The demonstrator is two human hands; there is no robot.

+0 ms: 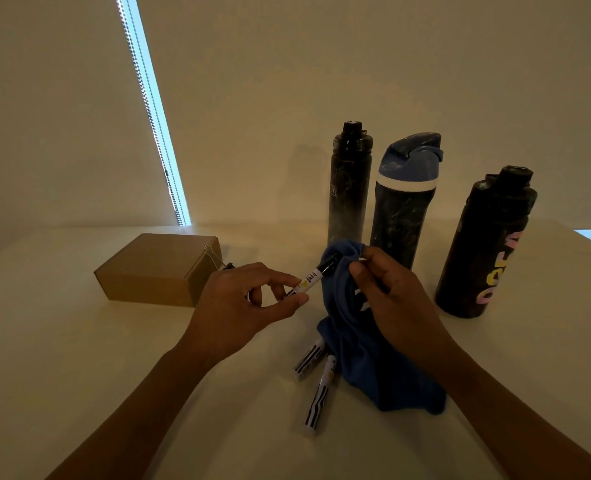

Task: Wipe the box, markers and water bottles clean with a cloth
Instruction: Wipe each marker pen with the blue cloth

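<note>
1. Two bare forearms reach in from the bottom edge over the pale bench
2. Nearest on the bench lies a striped marker, white with black bands, pointing away from the person; a second marker lies just beyond it, its far end hidden under the cloth
3. The blue cloth hangs down from the right hand, and its lower end is bunched on the bench just right of those two markers, covering their far tips
4. The left hand pinches a third marker by its white barrel between thumb and curled fingers, holding it above the bench, tilted up towards the right
5. The right hand grips the top of the cloth with thumb and fingers curled, so the fabric folds round the black cap end of the third marker
6. Left of the left hand a closed brown box sits flat on the bench, with a wire binder clip at its right end
7. Beyond the hands three water bottles stand upright: a slim black bottle, a blue-lidded bottle just right of it, and a lettered bottle with pink letters, further right, nearer and apart from the pair; the first two show pale smudges
8. Behind them is a plain wall, and at the left a bright window strip with a bead chain
</note>
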